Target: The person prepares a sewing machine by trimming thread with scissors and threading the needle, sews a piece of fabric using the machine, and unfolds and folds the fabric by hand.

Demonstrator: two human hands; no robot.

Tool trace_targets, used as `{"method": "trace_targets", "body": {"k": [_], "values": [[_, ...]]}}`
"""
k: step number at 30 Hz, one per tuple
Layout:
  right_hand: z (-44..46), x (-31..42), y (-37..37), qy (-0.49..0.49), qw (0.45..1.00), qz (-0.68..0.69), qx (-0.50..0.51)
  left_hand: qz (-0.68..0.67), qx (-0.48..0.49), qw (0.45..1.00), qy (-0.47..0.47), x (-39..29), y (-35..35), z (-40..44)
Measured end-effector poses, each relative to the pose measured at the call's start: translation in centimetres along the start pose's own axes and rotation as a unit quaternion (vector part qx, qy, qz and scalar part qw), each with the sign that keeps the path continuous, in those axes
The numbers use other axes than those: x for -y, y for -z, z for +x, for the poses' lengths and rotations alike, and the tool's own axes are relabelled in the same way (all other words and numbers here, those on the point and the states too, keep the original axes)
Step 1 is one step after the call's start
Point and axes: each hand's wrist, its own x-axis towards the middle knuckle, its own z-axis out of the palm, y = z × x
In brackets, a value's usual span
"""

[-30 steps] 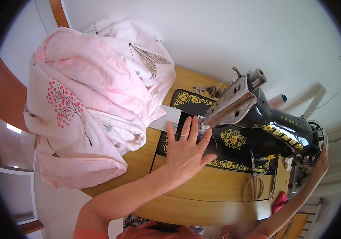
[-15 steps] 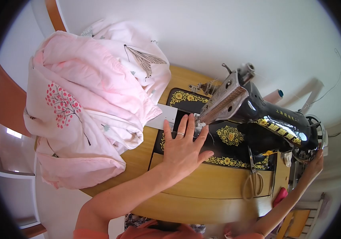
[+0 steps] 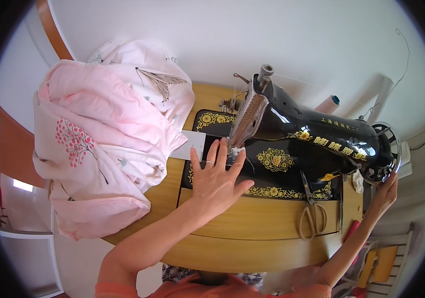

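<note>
A black sewing machine (image 3: 292,116) with gold ornament stands on the wooden table. My left hand (image 3: 215,181) lies flat on its bed, fingers spread, the tips close to the presser foot and needle. A ring is on one finger. At the machine's right end, my right hand (image 3: 385,193) grips the lower rim of the handwheel (image 3: 397,151); part of its fingers is hidden. Left of the bed, a heap of pink and white printed fabric (image 3: 108,119) reaches the metal slide plate (image 3: 192,144). A loose thread trails near the needle.
Scissors (image 3: 313,218) lie on the table in front of the machine, blades over the bed. A thread spool (image 3: 328,105) stands behind the arm. A white wall rises at the back. The curved table edge (image 3: 252,256) is close to my body.
The whole view has shifted slightly, so the machine appears further left and more level. Both hands keep their places, the left on the bed and the right at the handwheel.
</note>
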Motion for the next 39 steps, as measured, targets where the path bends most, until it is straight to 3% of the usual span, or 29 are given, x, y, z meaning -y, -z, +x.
{"method": "trace_targets", "body": {"k": [5,23,35,39], "values": [[-0.3,0.2,-0.3,0.027,1.000,0.002,-0.003,0.001,0.009,1.000,-0.001,0.0,0.0,0.0],[-1.3,-0.7,-0.8,-0.011,0.999,0.045,-0.013,-0.002,0.001,1.000,-0.001,0.1,-0.1,0.0],[-1.9,0.1,-1.4,0.036,0.994,0.101,-0.004,0.005,-0.001,1.000,-0.003,0.2,-0.3,-0.2],[-1.3,0.1,-1.4,0.065,0.997,0.044,-0.020,0.006,0.001,1.000,0.001,0.2,-0.5,-0.3]]}}
